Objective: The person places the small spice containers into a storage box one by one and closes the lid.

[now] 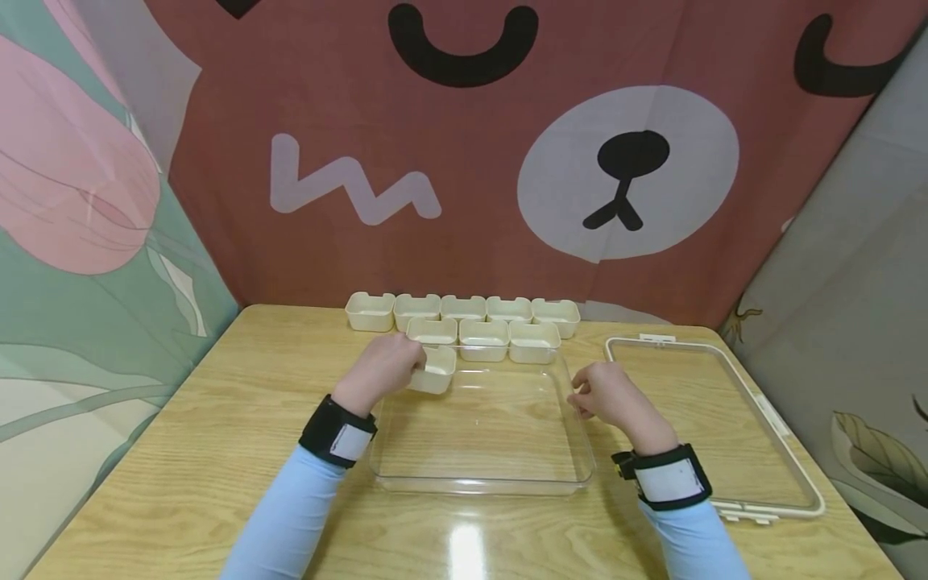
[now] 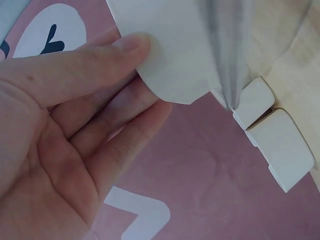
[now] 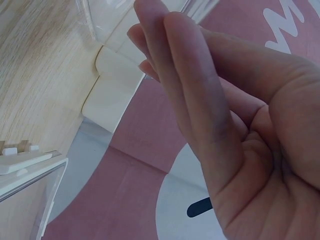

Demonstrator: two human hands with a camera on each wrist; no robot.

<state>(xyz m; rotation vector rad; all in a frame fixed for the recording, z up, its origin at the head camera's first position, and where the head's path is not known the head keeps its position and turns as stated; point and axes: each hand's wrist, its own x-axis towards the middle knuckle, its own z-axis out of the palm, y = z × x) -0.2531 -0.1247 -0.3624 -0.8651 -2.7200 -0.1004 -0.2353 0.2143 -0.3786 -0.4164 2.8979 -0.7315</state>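
The left hand [image 1: 382, 369] pinches a small cream cup [image 1: 433, 370] at the far left corner of the clear tray [image 1: 573, 475] on the counter [image 1: 217, 451]. The cup is mouth up, its long side running left-right. Eight cups [image 1: 464, 308] wait behind. The right hand [image 1: 605, 396], loosely curled, holds nothing beside the tray's right wall.

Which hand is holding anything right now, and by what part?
Left hand pinches a small cream bin by its left wall; right hand holds nothing.

A wooden table [image 1: 217, 451] bears cream cups [image 1: 464, 308], clear tray [image 1: 482, 479], lid [image 1: 783, 451].
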